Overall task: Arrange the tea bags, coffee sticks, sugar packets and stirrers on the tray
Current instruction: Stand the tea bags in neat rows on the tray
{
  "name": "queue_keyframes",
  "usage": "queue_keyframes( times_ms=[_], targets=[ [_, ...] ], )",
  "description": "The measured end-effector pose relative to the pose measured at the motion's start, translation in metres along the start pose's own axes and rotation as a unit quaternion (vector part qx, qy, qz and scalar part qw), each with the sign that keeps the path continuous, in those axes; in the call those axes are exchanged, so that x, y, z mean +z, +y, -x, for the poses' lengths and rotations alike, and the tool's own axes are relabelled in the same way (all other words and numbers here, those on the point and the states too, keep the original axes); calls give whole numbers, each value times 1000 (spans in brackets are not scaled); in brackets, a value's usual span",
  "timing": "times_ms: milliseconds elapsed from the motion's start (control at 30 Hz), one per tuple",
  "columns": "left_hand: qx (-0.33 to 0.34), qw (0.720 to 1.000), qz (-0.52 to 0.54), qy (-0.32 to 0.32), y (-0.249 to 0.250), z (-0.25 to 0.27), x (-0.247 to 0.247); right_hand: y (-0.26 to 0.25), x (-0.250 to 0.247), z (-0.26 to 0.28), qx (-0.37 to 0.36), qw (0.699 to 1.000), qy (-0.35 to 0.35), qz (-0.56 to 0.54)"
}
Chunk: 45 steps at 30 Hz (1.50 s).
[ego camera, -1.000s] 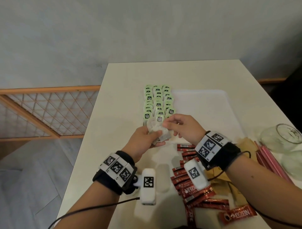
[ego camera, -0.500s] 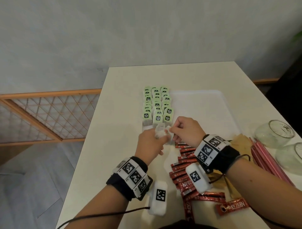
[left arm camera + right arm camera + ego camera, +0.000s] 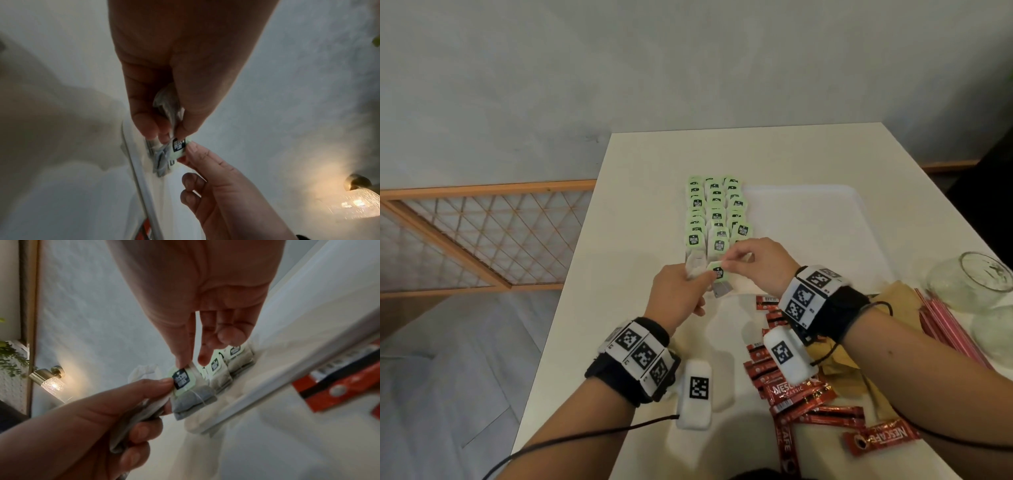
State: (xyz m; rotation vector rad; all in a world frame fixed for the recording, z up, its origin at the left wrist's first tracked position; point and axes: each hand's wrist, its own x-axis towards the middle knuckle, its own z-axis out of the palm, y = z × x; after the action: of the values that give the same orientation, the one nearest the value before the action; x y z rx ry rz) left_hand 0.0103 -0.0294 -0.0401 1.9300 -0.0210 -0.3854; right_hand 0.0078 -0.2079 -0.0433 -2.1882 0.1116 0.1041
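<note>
Overhead, tea bag (image 3: 192, 395) tag pinched by right hand (image 3: 758, 265) fingers (image 3: 182, 352), left hand (image 3: 676, 296) alongside

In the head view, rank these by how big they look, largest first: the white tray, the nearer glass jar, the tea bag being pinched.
1. White tray, largest by far.
2. Glass jar at the right edge.
3. Tea bag, pinched by the right hand beside the left hand, smallest.

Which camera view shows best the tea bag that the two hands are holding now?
The right wrist view: the tea bag fills the middle, its green tag and grey pouch sharp, right hand pinching the tag. The head view shows it small between both hands. The left wrist view shows it partly hidden under the left hand.
</note>
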Motion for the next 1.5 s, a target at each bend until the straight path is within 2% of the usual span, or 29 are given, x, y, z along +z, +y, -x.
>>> queue_keyframes(
  times_ms=[200, 433, 633, 833, 933, 1067, 1233, 1300, 1367, 1433, 1500],
  targets=[
    [-17, 999, 33, 35, -14, -12, -18, -2, 21, -27, 38, 998, 11, 56],
    [-30, 997, 54, 41, -21, -27, -29, -14, 33, -53, 18, 996, 49, 70],
    [-36, 995, 90, -28, -18, -29, -26, -15, 34, -62, 22, 996, 63, 56],
    [-26, 995, 77, -65, -11, -27, -19, -8, 20, -50, 3, 996, 82, -35],
    [-20, 993, 64, -97, -6, -24, -11, -7, 11, -38, -14, 994, 33, -103],
    [1, 991, 28, -129, 2, -17, 0, -6, 4, -19, -31, 993, -38, -103],
    [0, 989, -2, -146, 4, -8, 3, -3, -10, -4, -22, 996, -3, -87],
    [-11, 991, -13, -135, 1, -5, 3, -1, -15, 0, 3, 997, 24, -77],
    [-2, 996, -36, -79, -1, -3, 3, 2, -19, 3, 23, 996, 41, -69],
    [33, 998, -49, -19, 2, -1, 6, 4, -21, 6, 41, 996, 50, -60],
    [76, 996, -57, -2, 8, 3, 15, 6, -19, 9, 54, 995, 52, -59]
  ],
)
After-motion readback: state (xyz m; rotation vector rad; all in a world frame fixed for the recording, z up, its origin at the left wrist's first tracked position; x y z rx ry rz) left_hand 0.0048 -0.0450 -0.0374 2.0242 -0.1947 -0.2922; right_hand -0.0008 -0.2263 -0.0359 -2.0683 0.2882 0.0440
